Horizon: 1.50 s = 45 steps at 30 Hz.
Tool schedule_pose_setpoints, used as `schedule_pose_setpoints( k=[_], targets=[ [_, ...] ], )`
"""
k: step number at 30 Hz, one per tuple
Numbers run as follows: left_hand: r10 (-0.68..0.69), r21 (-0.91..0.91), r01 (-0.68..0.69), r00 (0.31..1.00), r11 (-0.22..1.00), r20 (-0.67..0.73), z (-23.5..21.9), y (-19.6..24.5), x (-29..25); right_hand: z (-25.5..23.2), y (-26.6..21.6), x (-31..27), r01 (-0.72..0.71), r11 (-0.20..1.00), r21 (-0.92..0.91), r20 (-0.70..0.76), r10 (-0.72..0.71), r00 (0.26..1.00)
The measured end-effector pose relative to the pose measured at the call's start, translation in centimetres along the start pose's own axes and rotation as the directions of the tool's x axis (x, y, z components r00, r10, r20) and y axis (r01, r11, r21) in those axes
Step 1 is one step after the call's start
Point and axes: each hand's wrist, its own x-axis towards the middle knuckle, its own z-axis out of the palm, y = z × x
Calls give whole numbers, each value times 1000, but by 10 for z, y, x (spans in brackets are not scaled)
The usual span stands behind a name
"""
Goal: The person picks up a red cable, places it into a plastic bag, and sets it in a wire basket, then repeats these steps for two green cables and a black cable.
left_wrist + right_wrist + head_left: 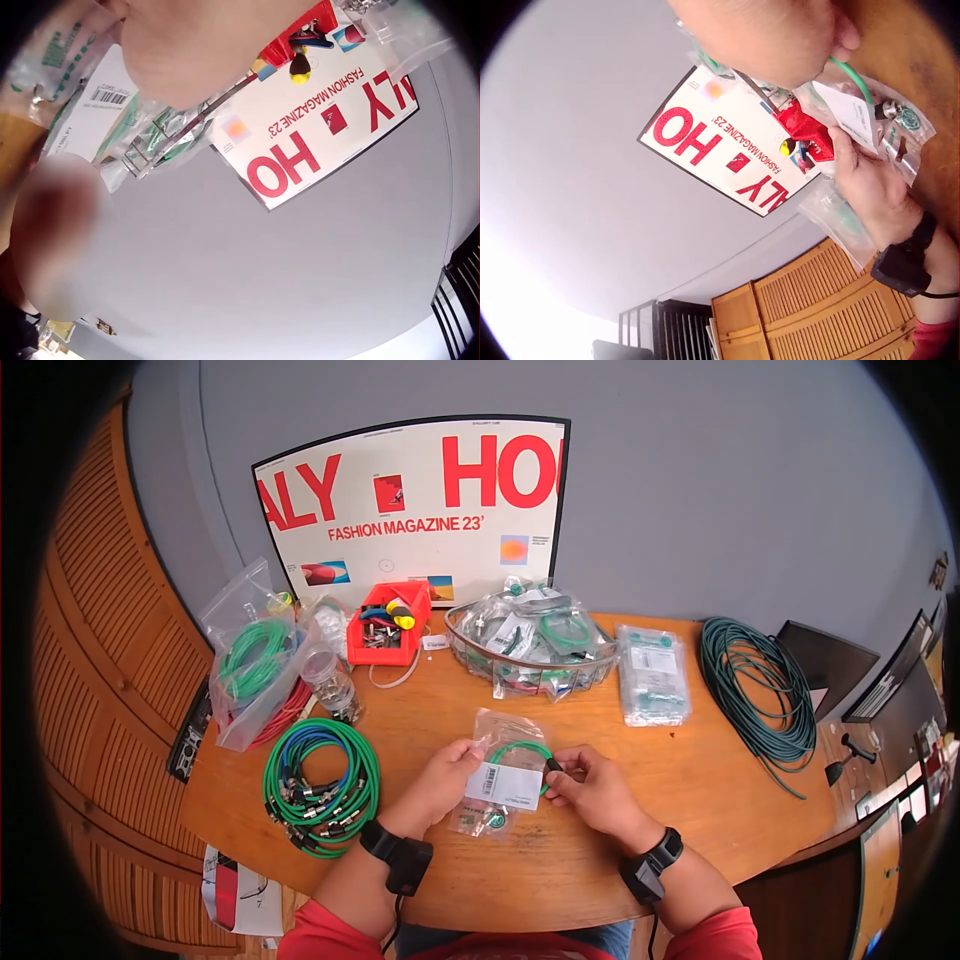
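Note:
Over the middle of the table, my left hand (440, 784) pinches the left edge of a clear plastic bag (492, 722) with a white barcode label (515, 788). My right hand (597, 792) holds a green cable (524, 746) near its black end, at the right side of the bag. The cable curves over the label's top edge. In the right wrist view a metal connector (888, 110) shows beside the label, over the bag's printed end. Part of the cable is hidden behind the label and the right fingers.
Coiled green and blue cables (318, 752) lie at left, near a jar (330, 685) and a bagged green coil (255, 660). Behind stand a red bin (385, 650), a wire basket (600, 665) of bagged cables and a monitor (420, 490). Flat bags (655, 685) and a dark coil (715, 690) lie right.

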Motion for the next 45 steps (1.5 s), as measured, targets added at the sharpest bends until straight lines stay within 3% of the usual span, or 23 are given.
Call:
schedule_pose_setpoints(
  k=[2,4,8,13,15,17,18,24,27,31,33,35,37,39,40,41,43,45],
  targets=[
    [34,-20,-33,999,999,13,1,-3,2,2,-2,-1,1,1000,-14,21,0,1000],
    [207,198,-199,978,960,-24,-3,-6,5,-1,-3,-1,-5,1000,8,17,5,1000],
    [207,209,-202,978,957,-2,-2,-2,2,-4,-8,0,-10,994,111,-51,16,999],
    [142,103,-157,980,982,139,2,-15,6,-5,-9,0,-21,994,106,-51,26,998],
    [138,65,-147,983,987,124,4,-13,3,-5,-11,-3,-33,996,88,-26,36,999],
    [133,26,-137,985,990,110,8,-7,-1,-7,-13,-5,-83,994,-66,132,91,987],
    [111,-19,-110,983,994,144,11,-3,-4,-7,-7,-5,-33,998,-44,140,39,989],
    [70,-48,-61,975,997,211,16,-4,-5,-5,-2,-2,132,991,-33,70,-130,989],
    [92,-94,-71,968,993,235,21,1,-9,-1,-5,-2,132,984,116,11,-134,991],
    [98,-255,-10,937,967,335,22,3,-10,-3,-10,-4,59,993,106,5,-60,998],
    [117,-287,-11,927,958,357,24,6,-12,-2,-12,-4,106,965,-241,-131,-141,981],
    [135,-318,-9,916,948,378,26,7,-12,-3,-10,-4,174,946,-273,-164,-224,961],
    [128,-342,-14,942,940,311,23,6,-10,-5,-10,-3,242,921,-306,-192,-309,931],
    [155,-370,-37,943,928,295,20,3,-6,-7,-12,-2,130,981,147,-145,-108,983],
    [180,-397,-57,943,916,280,19,1,-5,-8,-21,-7,13,990,137,-9,-11,1000],
    [182,-397,-60,943,916,280,19,1,-4,-7,-21,-7,15,991,137,-7,-14,1000],
    [178,-428,-46,945,903,274,19,-1,-4,-2,-17,-10,-86,996,-21,246,89,965],
    [167,-411,-50,952,911,256,19,-1,-5,1,-12,-10,-75,992,-103,272,101,957]
  ],
)
